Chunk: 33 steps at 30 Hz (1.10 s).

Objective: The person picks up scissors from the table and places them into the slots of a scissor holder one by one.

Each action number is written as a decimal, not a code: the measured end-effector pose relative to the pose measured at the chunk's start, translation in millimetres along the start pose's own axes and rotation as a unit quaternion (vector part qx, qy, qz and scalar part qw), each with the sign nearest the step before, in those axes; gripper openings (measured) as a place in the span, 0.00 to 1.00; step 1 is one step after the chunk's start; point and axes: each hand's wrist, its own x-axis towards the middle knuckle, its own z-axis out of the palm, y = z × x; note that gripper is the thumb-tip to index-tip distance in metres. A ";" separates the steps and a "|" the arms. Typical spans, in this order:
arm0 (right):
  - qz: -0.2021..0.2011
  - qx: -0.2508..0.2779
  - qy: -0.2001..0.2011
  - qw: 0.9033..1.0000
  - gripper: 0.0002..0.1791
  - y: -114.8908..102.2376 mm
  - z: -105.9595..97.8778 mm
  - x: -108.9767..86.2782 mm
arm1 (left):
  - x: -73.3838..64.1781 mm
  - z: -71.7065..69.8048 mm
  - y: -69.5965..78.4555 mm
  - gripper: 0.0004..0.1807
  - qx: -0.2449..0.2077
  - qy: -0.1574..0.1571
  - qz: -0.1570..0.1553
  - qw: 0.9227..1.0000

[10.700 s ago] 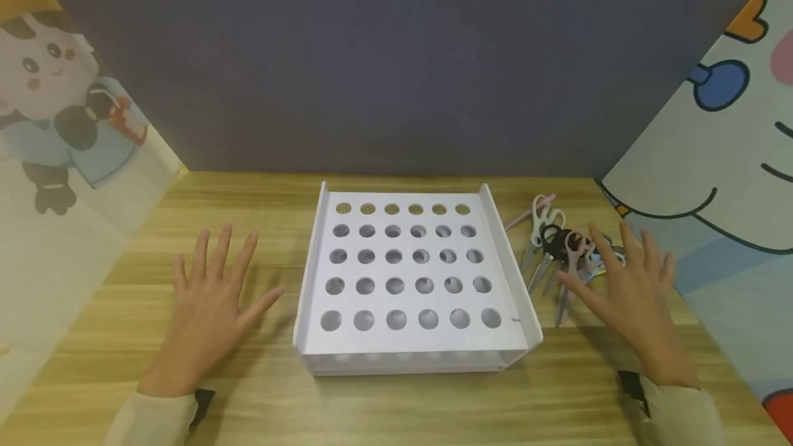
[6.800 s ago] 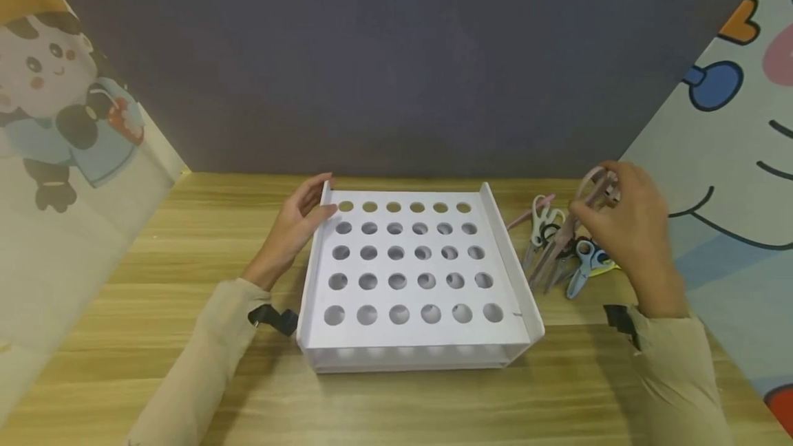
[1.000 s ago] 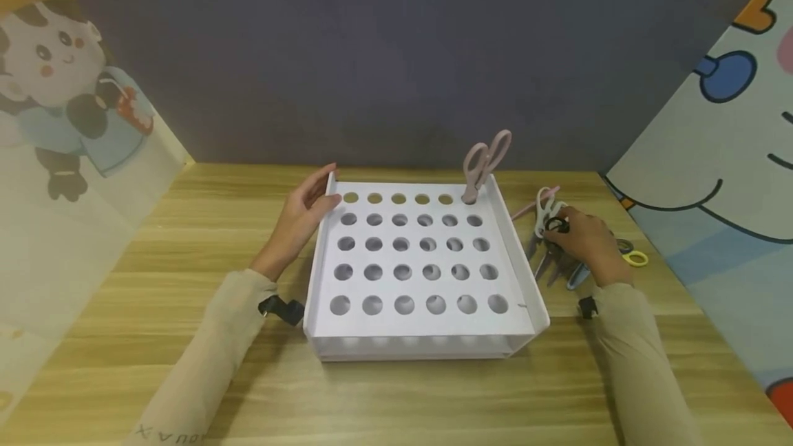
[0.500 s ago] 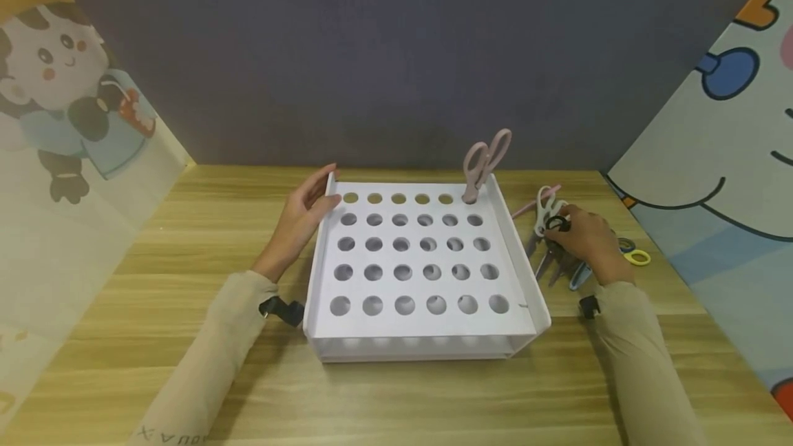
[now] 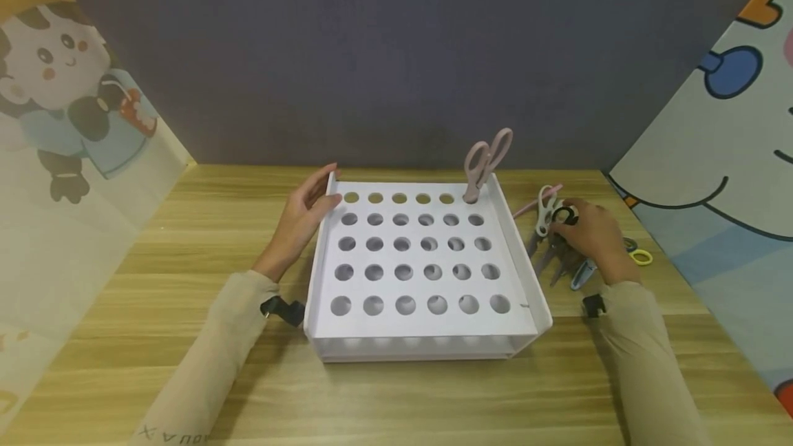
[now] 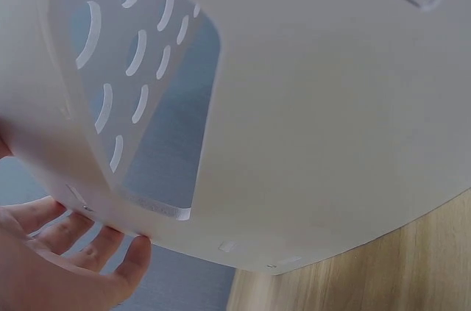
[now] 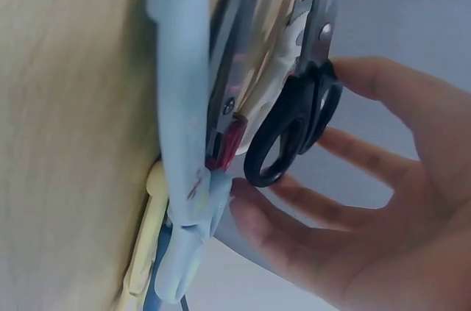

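Note:
My left hand (image 5: 296, 220) grips the back left corner of a white rack (image 5: 421, 322) with rows of round holes. In the left wrist view its fingers (image 6: 96, 248) curl at the edge of the side wall, which has a large cut-out. Pink scissors (image 5: 476, 169) stand handles up in the rack's back right hole. My right hand (image 5: 595, 234) pinches black-handled scissors (image 7: 283, 131) by the handle loops, blades pointing away from the palm. These lie over the pile right of the rack, beside white-handled scissors (image 5: 544, 210) and light blue scissors (image 7: 180, 105).
Under the right hand show yellow-handled scissors (image 5: 641, 257) and a red-handled pair (image 7: 229, 142). A thin pink stick-like piece (image 5: 526, 208) lies between the pile and rack. A dark panel (image 5: 396, 60) closes off the back of the wooden table (image 5: 427, 405); printed walls flank it.
Both hands were spread flat at first. The left took hold of the rack; pink scissors went from the pile into a hole. The right hand now holds black-handled scissors, shifted slightly back and right.

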 end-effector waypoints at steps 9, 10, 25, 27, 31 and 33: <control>0.004 0.016 0.013 1.000 0.35 -1.9 -4.5 0.5 | -0.4 1.5 -0.6 0.30 0.000 0.003 -0.007 1.000; 0.004 0.018 0.014 1.000 0.36 -1.6 -5.8 0.6 | -0.2 2.2 -0.5 0.30 -0.003 0.003 -0.007 1.000; -0.012 0.018 0.046 0.999 0.38 -16.4 -17.1 -0.8 | 1.5 1.1 -2.6 0.30 0.001 0.000 0.001 1.000; -0.006 0.019 0.050 0.999 0.39 -18.9 -18.7 -0.7 | 1.7 0.2 -3.2 0.30 0.001 0.002 0.002 1.000; -0.015 0.015 0.074 0.997 0.39 -20.8 -21.0 -0.9 | 1.7 -0.3 -3.9 0.30 0.000 0.002 0.002 1.000; -0.022 0.019 0.083 0.996 0.37 -21.2 -22.2 -1.5 | 1.6 -0.4 -4.3 0.29 0.001 0.000 0.000 1.000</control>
